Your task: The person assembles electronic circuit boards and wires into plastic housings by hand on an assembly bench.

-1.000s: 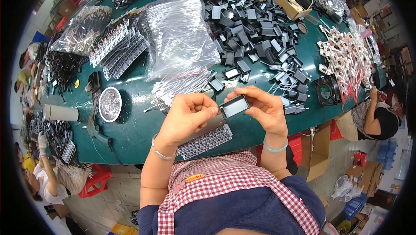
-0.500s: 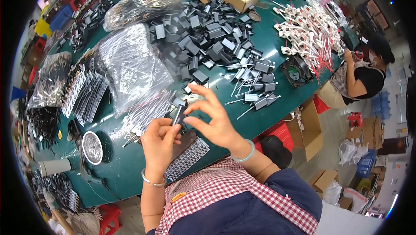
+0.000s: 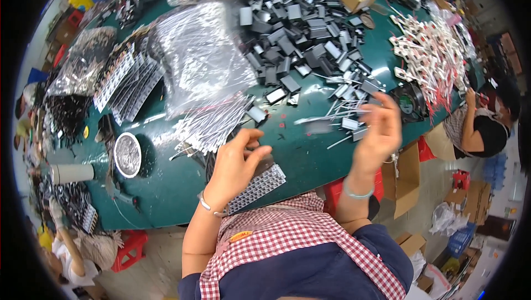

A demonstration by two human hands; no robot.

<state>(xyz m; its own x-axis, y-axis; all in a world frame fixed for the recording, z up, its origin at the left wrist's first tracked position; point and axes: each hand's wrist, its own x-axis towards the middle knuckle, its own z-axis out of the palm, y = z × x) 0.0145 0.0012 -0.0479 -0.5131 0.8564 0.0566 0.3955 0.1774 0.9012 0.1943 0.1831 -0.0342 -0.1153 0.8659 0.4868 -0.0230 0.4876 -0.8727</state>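
Note:
My left hand [image 3: 239, 159] is over the near table edge, thumb apart from its curled fingers, with nothing visible between them. Under it lies a grid-like metal strip sheet [image 3: 259, 188]. Out to the right, my right hand [image 3: 380, 134] is smeared by motion; its fingers look loosely apart and nothing shows in them. It is beside a small group of black rectangular cases with thin white strips [image 3: 348, 109]. A blurred grey case [image 3: 319, 127] with a white strip is left of that hand, apart from it. A bundle of white strips [image 3: 213, 123] lies beyond my left hand.
A large heap of black cases [image 3: 310, 34] covers the far middle, beside a clear plastic bag of white strips [image 3: 202, 56]. White parts with red wires [image 3: 434, 59] and a black fan [image 3: 410, 102] lie right. A white bowl [image 3: 128, 155] stands left. A co-worker [image 3: 487, 117] sits right.
The dark case between both hands has left the left hand. My right hand has swung right, away from the left, and a blurred case shows beside the group. The view has shifted.

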